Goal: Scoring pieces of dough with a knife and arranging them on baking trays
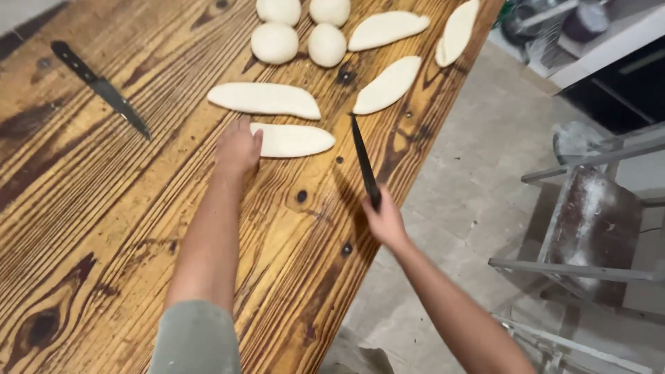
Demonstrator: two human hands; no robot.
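Note:
My left hand (237,147) rests on the wooden table (104,208), touching the left end of a flattened oval piece of dough (294,140). My right hand (384,221) grips the handle of a dark knife (363,158), whose blade points away from me toward the dough, tip near another flat piece (388,84). A longer flat piece (264,99) lies just beyond the one I touch. Farther off sit several round dough balls (274,42) and two more flattened pieces (388,29).
A second black-handled knife (100,86) lies on the table at the left. The table's right edge runs diagonally; beyond it is a concrete floor (478,159) and a metal-framed rack (589,235) dusted with flour.

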